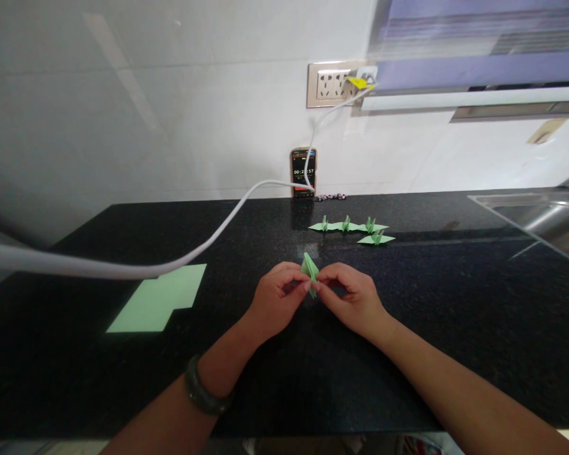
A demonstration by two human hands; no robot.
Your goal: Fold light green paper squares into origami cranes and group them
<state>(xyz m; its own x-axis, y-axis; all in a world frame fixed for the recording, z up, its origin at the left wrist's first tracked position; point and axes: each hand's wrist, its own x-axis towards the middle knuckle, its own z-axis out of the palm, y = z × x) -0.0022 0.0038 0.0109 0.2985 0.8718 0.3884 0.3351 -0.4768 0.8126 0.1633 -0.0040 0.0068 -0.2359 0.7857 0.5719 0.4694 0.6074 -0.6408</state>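
A small piece of folded green paper [309,265], pointed at its top, is held upright between my two hands over the dark countertop [284,366]. My left hand [277,294] pinches its left side between thumb and fingers. On the other side, my right hand [353,294] grips it the same way, the fingertips of both hands nearly meeting. The lower part of the paper is partly hidden by my fingers. Beyond my hands stand several finished green paper cranes [346,225], most in a row, with one crane [377,238] in front at the right.
Flat green paper sheets [146,306] lie at the left. A phone [303,172] showing a timer leans on the wall, beside a beaded strand [330,197]. A white cable [227,221] runs from the wall socket [332,84] across the left. A metal sink [545,218] is at the right.
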